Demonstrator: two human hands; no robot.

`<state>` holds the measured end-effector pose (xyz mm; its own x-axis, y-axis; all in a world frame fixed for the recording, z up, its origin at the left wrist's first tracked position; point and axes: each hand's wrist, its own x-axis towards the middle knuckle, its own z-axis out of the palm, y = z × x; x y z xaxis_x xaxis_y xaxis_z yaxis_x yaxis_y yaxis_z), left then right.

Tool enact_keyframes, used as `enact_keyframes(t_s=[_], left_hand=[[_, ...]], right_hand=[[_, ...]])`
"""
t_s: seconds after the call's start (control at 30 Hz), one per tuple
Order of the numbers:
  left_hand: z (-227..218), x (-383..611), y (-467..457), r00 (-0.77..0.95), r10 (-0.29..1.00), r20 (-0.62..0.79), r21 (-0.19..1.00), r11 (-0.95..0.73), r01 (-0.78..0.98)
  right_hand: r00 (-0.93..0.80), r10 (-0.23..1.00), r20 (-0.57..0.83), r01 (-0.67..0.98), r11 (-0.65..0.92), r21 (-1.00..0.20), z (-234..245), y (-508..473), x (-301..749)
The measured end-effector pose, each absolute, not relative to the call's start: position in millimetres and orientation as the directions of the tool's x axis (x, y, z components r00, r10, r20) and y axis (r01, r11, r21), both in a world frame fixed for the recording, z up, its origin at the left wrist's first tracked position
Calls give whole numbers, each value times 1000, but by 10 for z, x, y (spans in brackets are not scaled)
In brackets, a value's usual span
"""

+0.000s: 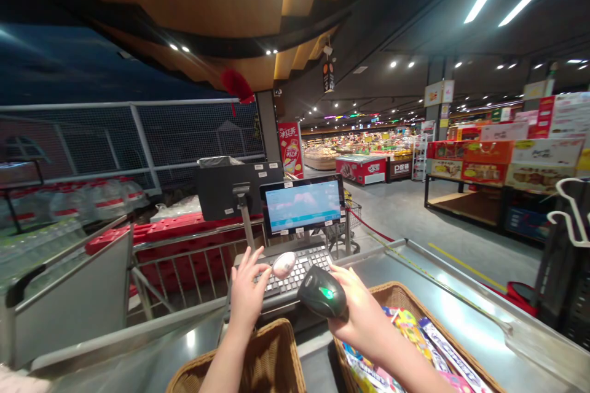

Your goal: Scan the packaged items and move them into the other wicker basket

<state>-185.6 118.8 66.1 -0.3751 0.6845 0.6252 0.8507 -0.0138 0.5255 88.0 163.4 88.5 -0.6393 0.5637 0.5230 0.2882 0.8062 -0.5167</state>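
My left hand (246,291) is raised over a black keyboard (295,276), with a speckled white egg (284,264) against its thumb and fingers. My right hand (357,313) grips a black handheld barcode scanner (323,292), whose green light is lit. The scanner's nose points toward the egg, a short gap apart. Below my right hand, a wicker basket (401,301) holds brightly printed packets (410,334). A second wicker basket (281,350) stands below my left forearm, its contents hidden.
A lit checkout touchscreen (302,206) stands behind the keyboard, backed by a black monitor (230,190). A steel counter (442,295) runs along the right. Metal railings (184,258) and red crates (170,264) lie to the left; store displays fill the background.
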Motion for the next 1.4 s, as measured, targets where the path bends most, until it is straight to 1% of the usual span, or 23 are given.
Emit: enact_keyframes(t_s=[0.3, 0.53, 0.7, 0.83, 1.0, 1.17, 1.27, 1.4], left_hand=[[622, -1932, 1082, -386, 690, 613, 528, 6, 849], [567, -2012, 946, -396, 696, 599, 518, 41, 854], [528, -2109, 800, -417, 695, 586, 510, 84, 856], [448, -2215, 639, -434, 694, 574, 506, 117, 855], [262, -2372, 391, -463, 716, 522, 495, 188, 849], [48, -2473, 112, -490, 754, 438, 482, 263, 836], [-94, -2514, -40, -503, 772, 388, 460, 311, 832], [-278, -2560, -201, -523, 789, 322, 422, 375, 825]], right_hand=[[-647, 585, 489, 294, 784, -547, 901, 1555, 831], [-671, 552, 496, 250, 797, -549, 897, 1490, 735], [-690, 544, 477, 249, 798, -550, 869, 1435, 628], [-715, 513, 474, 218, 808, -547, 811, 1424, 507], [-747, 474, 466, 172, 815, -554, 756, 1372, 348], [-774, 441, 455, 138, 818, -558, 653, 1284, 213], [-791, 446, 418, 151, 805, -573, 565, 1249, 138], [-828, 434, 355, 190, 813, -550, 467, 1198, 35]])
